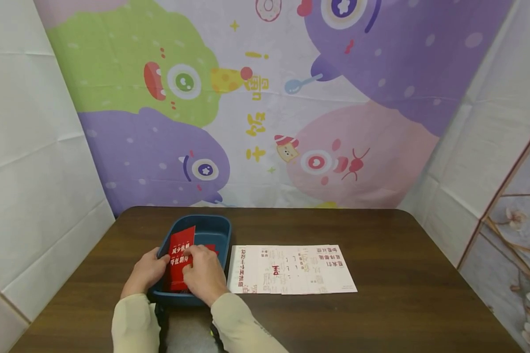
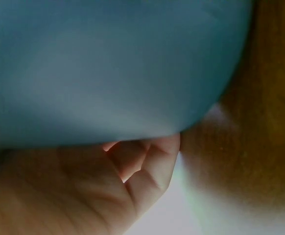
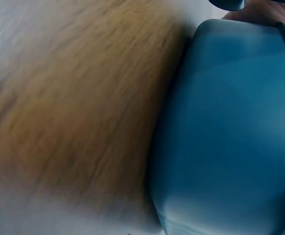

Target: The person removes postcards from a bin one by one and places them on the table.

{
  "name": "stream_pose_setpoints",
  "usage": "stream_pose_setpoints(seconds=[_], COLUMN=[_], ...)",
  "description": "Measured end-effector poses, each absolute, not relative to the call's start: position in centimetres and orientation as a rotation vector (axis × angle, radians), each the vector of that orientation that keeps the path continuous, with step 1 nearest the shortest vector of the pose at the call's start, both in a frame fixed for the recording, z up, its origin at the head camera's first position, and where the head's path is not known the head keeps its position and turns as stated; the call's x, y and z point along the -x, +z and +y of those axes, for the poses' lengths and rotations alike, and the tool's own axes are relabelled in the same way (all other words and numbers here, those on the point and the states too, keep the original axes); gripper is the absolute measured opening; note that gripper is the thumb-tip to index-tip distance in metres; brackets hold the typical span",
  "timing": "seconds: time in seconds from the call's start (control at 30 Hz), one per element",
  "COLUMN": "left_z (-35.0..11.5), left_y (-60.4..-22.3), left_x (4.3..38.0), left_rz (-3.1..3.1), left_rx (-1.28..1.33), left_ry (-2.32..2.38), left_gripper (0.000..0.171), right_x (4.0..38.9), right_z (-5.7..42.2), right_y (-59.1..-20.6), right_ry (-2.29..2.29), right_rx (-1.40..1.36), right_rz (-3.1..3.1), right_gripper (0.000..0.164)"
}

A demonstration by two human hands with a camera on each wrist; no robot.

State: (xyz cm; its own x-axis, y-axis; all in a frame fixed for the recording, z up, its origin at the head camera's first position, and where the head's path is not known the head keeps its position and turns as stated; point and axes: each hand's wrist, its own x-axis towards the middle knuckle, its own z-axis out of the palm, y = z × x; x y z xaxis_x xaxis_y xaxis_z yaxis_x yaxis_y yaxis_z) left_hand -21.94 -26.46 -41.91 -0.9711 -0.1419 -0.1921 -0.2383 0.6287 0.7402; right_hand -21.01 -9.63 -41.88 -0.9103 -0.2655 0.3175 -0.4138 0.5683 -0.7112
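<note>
A deep blue tray point(image 1: 223, 226) stands at the left of the table, holding red cards. One red card point(image 1: 176, 277) with white characters leans in it, its top above the others; more red point(image 1: 210, 247) shows behind my right hand. My left hand point(image 1: 145, 272) grips the tray's left side, fingertips beside the card's left edge. In the left wrist view its fingers point(image 2: 157, 169) curl against the tray's outer wall point(image 2: 108, 73). My right hand point(image 1: 205, 274) reaches over the tray, its fingers pinching the red card. The right wrist view shows mostly the tray's side point(image 3: 221, 127).
Several pale cards point(image 1: 291, 269) with red and gold print lie overlapping in a row on the dark wood table point(image 1: 393, 260), right of the tray. A cartoon cloth point(image 1: 256, 191) hangs behind. A light grey thing point(image 1: 190, 336) shows between my forearms.
</note>
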Motion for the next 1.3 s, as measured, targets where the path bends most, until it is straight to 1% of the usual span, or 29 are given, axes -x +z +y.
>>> stream_pose_setpoints(seconds=[0.13, 0.7, 0.9, 1.0, 1.1, 1.17, 1.3], left_z=[-26.5, -26.6, -26.5, -26.5, -26.5, -26.6, -26.7], left_y=[-41.9, -42.1, -41.9, -41.9, -41.8, -41.8, -41.9], left_x=[21.9, 22.0, 21.9, 21.9, 22.0, 22.1, 22.2], left_rz=[2.72, 2.704, 2.802, 2.822, 2.839, 2.839, 2.829], left_rx=[0.325, 0.342, 0.286, 0.274, 0.264, 0.265, 0.27], left_ry=[1.281, 1.261, 1.16, 1.154, 1.149, 1.146, 1.138], left_gripper=[0.041, 0.048, 0.042, 0.04, 0.041, 0.042, 0.045], right_x=[21.2, 21.4, 20.8, 20.7, 21.5, 22.3, 24.1], right_z=[-9.6, -9.4, -8.3, -6.3, -3.0, -0.2, 6.3], right_y=[-41.8, -41.9, -41.1, -39.8, -38.2, -37.4, -37.2], right_ry=[1.301, 1.465, 1.485, 1.442, 1.436, 1.466, 1.531], right_rx=[-0.579, -0.561, -0.502, -0.518, -0.542, -0.516, -0.355], right_rz=[-2.602, -2.512, -2.337, -2.218, -2.172, -2.212, -2.381], right_gripper=[0.022, 0.024, 0.024, 0.018, 0.014, 0.018, 0.033])
